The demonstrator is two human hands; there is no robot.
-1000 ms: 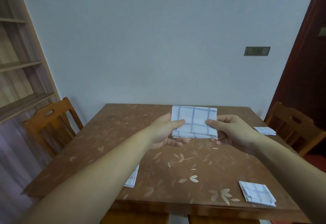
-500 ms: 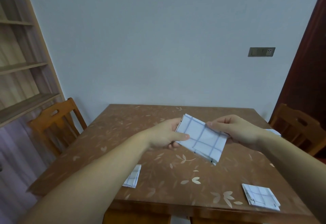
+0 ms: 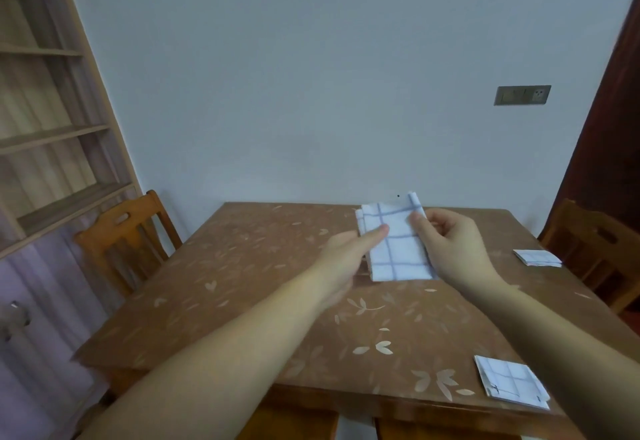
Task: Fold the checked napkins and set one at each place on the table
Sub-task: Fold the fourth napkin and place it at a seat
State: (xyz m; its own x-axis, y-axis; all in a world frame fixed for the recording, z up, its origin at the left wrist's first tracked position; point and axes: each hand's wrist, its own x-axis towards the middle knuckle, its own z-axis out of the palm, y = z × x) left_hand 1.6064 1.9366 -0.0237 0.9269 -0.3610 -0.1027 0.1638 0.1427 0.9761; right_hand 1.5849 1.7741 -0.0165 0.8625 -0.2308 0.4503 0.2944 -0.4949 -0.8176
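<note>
At the near right corner of the table (image 3: 242, 301) a near napkin (image 3: 512, 386) is recorded lying flat, already folded, well apart from both hands. Further in, a held napkin (image 3: 398, 249) is kept clear of the tabletop, above its far half, folded into a narrow rectangle and tilted with its long side running away from the person. It is pinched at its left edge by the left hand (image 3: 349, 252), thumb laid on the upper face, the other fingers hidden beneath. The right hand (image 3: 453, 245) is clamped on the right edge, thumb on top near the far corner and fingers curled under. Beyond, a far napkin (image 3: 536, 258) is seen flat by the right edge, in front of the right chair (image 3: 595, 242); a left chair (image 3: 128, 235) stands at the opposite side. Step judged in hand: folding finished or nearly so, placement pending. The next move is judged to call for the folds to be kept pinched together while the napkin is lowered flat at a place not yet served, both grips being let go only once it rests
</note>
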